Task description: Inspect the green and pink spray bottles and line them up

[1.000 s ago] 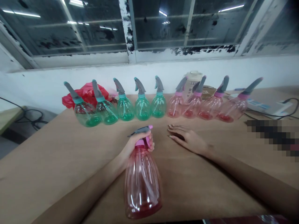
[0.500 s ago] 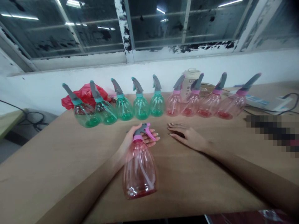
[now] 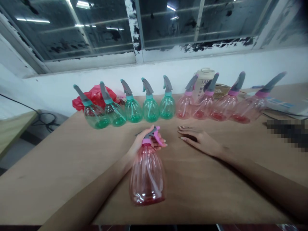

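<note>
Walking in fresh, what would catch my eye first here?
The pink bottle in the left grip, front and centre. Behind it, five green bottles and four pink ones line up across the table. Red plastic lies behind the row's left end.

Bottles [image 3: 150, 110] on table [image 3: 60, 173], container [image 3: 203, 79] (seemingly) behind

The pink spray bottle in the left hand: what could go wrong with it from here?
The left hand holds the pink spray bottle around its upper end, so the wide body might swing or slip. Fingers lie close to the trigger, so an accidental squeeze is possible. Moving it forward might knock the row of spray bottles.
</note>
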